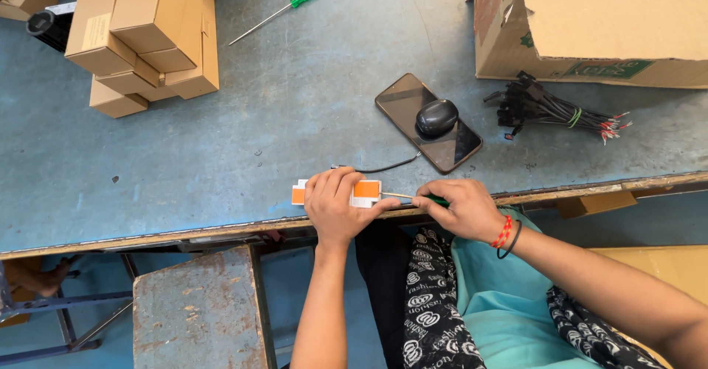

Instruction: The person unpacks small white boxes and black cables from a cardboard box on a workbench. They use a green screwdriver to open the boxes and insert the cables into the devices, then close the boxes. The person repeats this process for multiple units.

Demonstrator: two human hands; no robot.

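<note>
So there's a small flat white block with orange patches [366, 191] sitting at the near edge of the blue bench [221, 155], long side running left to right along that edge. The left hand [341, 205] presses down over its middle, fingers curled on top. The right hand [463, 208] has its grip pinched shut on a green-handled screwdriver [413, 197], thin shaft lying level and pointing left into the block's right end. A thin black wire [387, 167] comes off the block toward a phone [428, 122] with a black earbud case [436, 117] on it. Further out: a wire bundle [560, 111], stacked cardboard boxes [144, 37], a second green screwdriver [279, 11].
</note>
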